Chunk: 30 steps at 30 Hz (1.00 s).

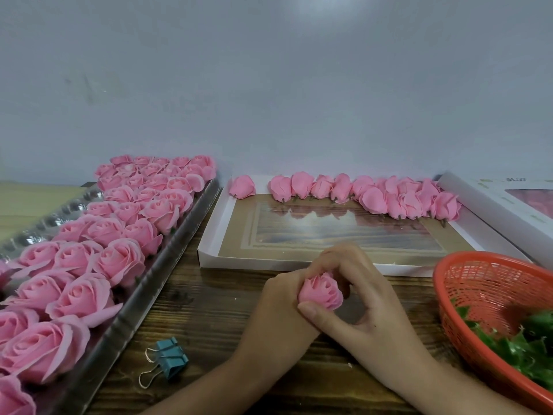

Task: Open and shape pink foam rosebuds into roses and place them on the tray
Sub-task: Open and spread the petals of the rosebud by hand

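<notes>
A pink foam rosebud (322, 292), partly opened, sits between both hands above the wooden table. My left hand (281, 307) grips it from the left and below. My right hand (359, 295) curls over it, thumb under the bud and fingers on its top petals. Several closed rosebuds (359, 191) lie in a row along the far edge of a white box lid (209, 247). On the left a silver tray (143, 301) holds several rows of opened pink roses (119, 235).
An orange mesh basket (484, 283) with green leaf pieces (526, 345) stands at the right. A teal binder clip (170, 360) lies on the table near the tray. A white windowed box (508, 205) sits at the far right by the wall.
</notes>
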### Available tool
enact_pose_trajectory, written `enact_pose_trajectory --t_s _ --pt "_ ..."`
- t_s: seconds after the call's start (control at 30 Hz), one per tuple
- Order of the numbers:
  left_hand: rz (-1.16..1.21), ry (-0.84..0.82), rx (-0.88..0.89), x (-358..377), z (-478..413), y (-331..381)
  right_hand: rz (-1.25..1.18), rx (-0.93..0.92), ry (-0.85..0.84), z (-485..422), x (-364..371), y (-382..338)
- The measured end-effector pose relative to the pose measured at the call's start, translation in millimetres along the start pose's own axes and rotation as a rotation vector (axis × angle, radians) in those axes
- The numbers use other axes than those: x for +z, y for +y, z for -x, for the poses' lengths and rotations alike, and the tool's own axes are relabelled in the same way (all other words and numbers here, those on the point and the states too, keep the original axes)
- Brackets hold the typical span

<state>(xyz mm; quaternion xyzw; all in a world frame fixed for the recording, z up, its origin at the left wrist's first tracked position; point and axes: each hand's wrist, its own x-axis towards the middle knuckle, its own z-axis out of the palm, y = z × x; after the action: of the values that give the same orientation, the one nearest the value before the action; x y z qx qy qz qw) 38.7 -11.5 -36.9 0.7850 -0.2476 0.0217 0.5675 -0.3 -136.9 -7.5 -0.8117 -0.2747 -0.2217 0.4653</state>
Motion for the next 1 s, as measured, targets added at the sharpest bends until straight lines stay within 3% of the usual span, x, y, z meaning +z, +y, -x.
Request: enact_pose_trajectory --t_s 0.17,0.27,0.33,0.47,0.67,0.87,1.0 --pt "-0.177 -0.075 -0.032 -1.9 0.1 -6.1 0.009 0.018 0.006 1.0 1.4 2.6" --pt "-0.148 -0.001 -0.047 -0.2 -0.9 -4.8 0.003 0.014 -0.011 0.6 1.6 4.6" --pt "-0.187 -0.078 -0.054 -1.2 -2.4 -0.5 -0.018 0.016 -0.025 0.1 0.5 4.6" --pt "-0.091 -0.09 0.072 -7.7 -0.6 4.1 -0.044 -0.003 -0.018 -0.8 -1.2 2.9" --pt "0.033 0.053 0.026 -4.1 6.4 4.6 0.001 0.014 0.018 -0.2 -0.8 0.9" --pt "-0.127 0.011 0.097 -3.5 -0.2 2.1 0.015 -0.006 -0.001 0.8 1.2 4.2" --pt "0.025 -0.02 0.124 -9.5 4.6 6.8 -0.019 -0.018 -0.041 -0.6 -1.3 3.6"
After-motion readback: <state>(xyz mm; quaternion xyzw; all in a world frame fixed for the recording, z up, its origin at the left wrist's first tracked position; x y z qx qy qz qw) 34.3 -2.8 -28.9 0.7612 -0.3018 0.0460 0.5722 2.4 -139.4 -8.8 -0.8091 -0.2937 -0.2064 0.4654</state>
